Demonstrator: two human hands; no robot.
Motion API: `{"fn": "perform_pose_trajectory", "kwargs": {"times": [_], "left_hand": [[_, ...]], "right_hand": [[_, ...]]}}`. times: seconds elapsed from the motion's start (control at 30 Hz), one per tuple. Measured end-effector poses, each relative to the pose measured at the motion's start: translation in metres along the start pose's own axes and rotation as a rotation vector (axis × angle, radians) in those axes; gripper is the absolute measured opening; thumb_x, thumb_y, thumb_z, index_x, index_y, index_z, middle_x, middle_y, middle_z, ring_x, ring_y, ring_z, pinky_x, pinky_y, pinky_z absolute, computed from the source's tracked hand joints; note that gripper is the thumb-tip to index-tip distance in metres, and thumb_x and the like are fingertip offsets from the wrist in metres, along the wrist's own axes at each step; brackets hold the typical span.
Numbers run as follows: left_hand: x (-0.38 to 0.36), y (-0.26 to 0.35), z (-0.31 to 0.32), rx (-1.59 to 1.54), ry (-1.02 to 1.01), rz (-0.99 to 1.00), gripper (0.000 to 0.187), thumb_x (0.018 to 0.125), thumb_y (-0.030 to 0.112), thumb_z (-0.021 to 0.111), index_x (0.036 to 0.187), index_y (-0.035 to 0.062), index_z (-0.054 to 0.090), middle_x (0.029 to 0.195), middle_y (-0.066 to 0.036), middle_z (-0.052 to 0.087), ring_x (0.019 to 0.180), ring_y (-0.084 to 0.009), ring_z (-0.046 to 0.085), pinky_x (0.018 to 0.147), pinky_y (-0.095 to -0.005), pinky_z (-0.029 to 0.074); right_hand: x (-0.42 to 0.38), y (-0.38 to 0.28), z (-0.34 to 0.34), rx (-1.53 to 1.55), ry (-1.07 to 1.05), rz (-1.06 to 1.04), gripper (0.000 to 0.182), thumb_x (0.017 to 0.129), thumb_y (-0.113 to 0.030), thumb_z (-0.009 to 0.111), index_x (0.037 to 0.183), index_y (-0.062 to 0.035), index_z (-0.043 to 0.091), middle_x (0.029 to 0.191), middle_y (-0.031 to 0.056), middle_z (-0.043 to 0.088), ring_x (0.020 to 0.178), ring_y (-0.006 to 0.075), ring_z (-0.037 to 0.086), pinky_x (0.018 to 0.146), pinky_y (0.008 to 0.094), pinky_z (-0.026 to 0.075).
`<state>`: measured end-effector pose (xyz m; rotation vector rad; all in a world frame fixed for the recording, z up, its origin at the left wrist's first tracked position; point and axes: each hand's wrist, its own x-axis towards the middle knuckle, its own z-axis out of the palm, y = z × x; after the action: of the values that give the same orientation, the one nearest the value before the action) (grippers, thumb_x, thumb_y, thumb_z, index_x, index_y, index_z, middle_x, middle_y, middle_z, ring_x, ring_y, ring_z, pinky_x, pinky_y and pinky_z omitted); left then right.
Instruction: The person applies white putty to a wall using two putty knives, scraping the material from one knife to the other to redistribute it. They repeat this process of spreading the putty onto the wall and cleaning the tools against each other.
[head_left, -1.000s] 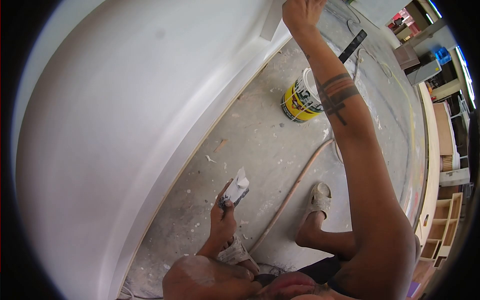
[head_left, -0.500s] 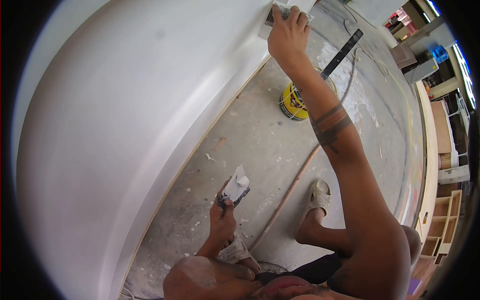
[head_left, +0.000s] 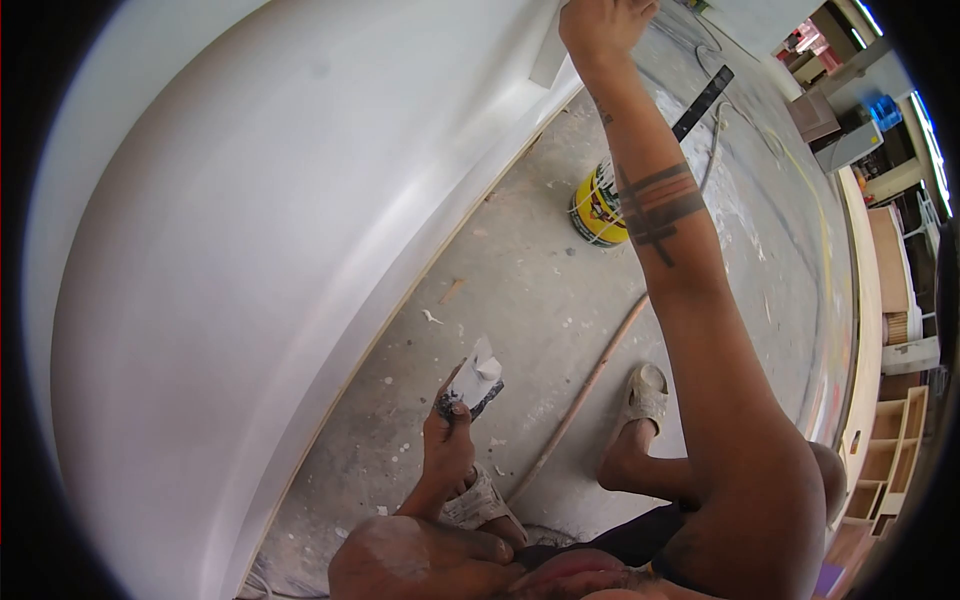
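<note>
My left hand [head_left: 448, 440] grips a putty scraper [head_left: 490, 396] with a dark, smeared edge. A lump of white putty [head_left: 478, 371] sits on its blade. At the top edge of the head view, my right hand [head_left: 604, 35] reaches out to the end of the long white panel [head_left: 250, 260], its fingers curled. The flat, putty-smeared scraper it held half a second ago is now hidden or cut off by the frame. Below the right forearm stands a yellow and black bucket [head_left: 598, 212], partly covered by the arm.
A dark flat bar [head_left: 705, 102] sticks up by the bucket. A hose [head_left: 580, 395] runs across the spattered concrete floor [head_left: 520, 290], between my sandalled feet. Wooden shelving [head_left: 890, 460] and a blue water bottle [head_left: 883, 112] are at the right.
My right hand has moved up and slightly right, and its scraper has left sight. The left hand still holds its loaded scraper. The view has shifted slightly.
</note>
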<state>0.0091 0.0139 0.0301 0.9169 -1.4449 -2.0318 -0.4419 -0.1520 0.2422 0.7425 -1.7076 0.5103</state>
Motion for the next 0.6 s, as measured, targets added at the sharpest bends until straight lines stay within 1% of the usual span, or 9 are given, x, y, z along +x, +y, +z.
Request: {"fn": "perform_pose_trajectory", "kwargs": {"times": [0.07, 0.13, 0.2, 0.3, 0.4, 0.47, 0.53, 0.6], "left_hand": [[0.0, 0.0, 0.0, -0.017, 0.008, 0.035, 0.038, 0.106, 0.026, 0.048, 0.121, -0.0073, 0.058, 0.113, -0.008, 0.066, 0.104, -0.0113, 0.058, 0.094, -0.0282, 0.045], [0.001, -0.002, 0.001, 0.0, 0.025, 0.03, 0.038, 0.106, 0.026, 0.048, 0.12, -0.0072, 0.058, 0.112, -0.007, 0.066, 0.103, -0.011, 0.057, 0.093, -0.0281, 0.045], [0.0, -0.005, 0.001, 0.021, 0.035, 0.018, 0.037, 0.107, 0.026, 0.048, 0.119, -0.0072, 0.059, 0.111, -0.007, 0.066, 0.102, -0.0106, 0.057, 0.092, -0.028, 0.045], [0.001, -0.007, -0.002, 0.06, 0.034, 0.008, 0.037, 0.107, 0.026, 0.048, 0.118, -0.0071, 0.059, 0.11, -0.006, 0.066, 0.101, -0.0104, 0.057, 0.092, -0.0279, 0.045], [0.003, -0.004, 0.0, 0.08, 0.036, 0.028, 0.037, 0.106, 0.027, 0.048, 0.118, -0.0066, 0.06, 0.109, -0.006, 0.066, 0.101, -0.0106, 0.057, 0.092, -0.0279, 0.045], [0.004, -0.005, 0.001, -0.005, 0.03, 0.02, 0.037, 0.106, 0.027, 0.049, 0.118, -0.0063, 0.06, 0.11, -0.006, 0.067, 0.101, -0.0112, 0.058, 0.092, -0.0281, 0.045], [0.004, -0.004, 0.002, -0.004, 0.025, 0.021, 0.037, 0.106, 0.027, 0.049, 0.119, -0.0063, 0.06, 0.111, -0.006, 0.066, 0.102, -0.0115, 0.058, 0.093, -0.0282, 0.044], [0.003, -0.001, 0.002, -0.002, 0.018, 0.019, 0.037, 0.106, 0.027, 0.049, 0.119, -0.0064, 0.06, 0.112, -0.007, 0.066, 0.103, -0.0118, 0.058, 0.093, -0.0283, 0.044]], "right_hand": [[0.0, -0.004, 0.002, 0.001, -0.006, -0.005, 0.054, 0.086, -0.01, 0.058, 0.139, -0.01, 0.05, 0.14, 0.0286, 0.038, 0.127, 0.0475, 0.039, 0.106, 0.0553, 0.032], [0.002, -0.005, 0.002, -0.009, -0.014, -0.007, 0.053, 0.087, -0.012, 0.058, 0.139, -0.0097, 0.05, 0.141, 0.0286, 0.038, 0.128, 0.047, 0.038, 0.106, 0.056, 0.032], [0.004, -0.008, 0.004, -0.123, -0.089, 0.005, 0.053, 0.088, -0.016, 0.057, 0.14, -0.0094, 0.048, 0.141, 0.0291, 0.04, 0.128, 0.0464, 0.04, 0.107, 0.057, 0.031], [0.003, -0.011, 0.004, -0.188, -0.117, 0.034, 0.052, 0.09, -0.019, 0.056, 0.141, -0.01, 0.048, 0.141, 0.0298, 0.041, 0.128, 0.0462, 0.041, 0.106, 0.0581, 0.031], [-0.005, -0.016, 0.004, -0.124, -0.109, 0.072, 0.052, 0.089, -0.017, 0.056, 0.141, -0.0093, 0.049, 0.141, 0.03, 0.041, 0.126, 0.0456, 0.043, 0.106, 0.058, 0.032], [-0.015, -0.018, 0.003, -0.089, -0.105, 0.09, 0.052, 0.089, -0.016, 0.055, 0.141, -0.009, 0.049, 0.141, 0.0302, 0.042, 0.126, 0.0453, 0.044, 0.106, 0.058, 0.032], [-0.032, -0.019, 0.001, -0.048, -0.185, 0.096, 0.054, 0.089, -0.015, 0.055, 0.142, -0.0102, 0.049, 0.14, 0.03, 0.042, 0.125, 0.0457, 0.044, 0.106, 0.0571, 0.032], [-0.046, -0.02, -0.003, -0.071, -0.219, 0.084, 0.055, 0.089, -0.015, 0.055, 0.143, -0.0114, 0.048, 0.139, 0.0301, 0.043, 0.125, 0.046, 0.044, 0.106, 0.0569, 0.033]]}}
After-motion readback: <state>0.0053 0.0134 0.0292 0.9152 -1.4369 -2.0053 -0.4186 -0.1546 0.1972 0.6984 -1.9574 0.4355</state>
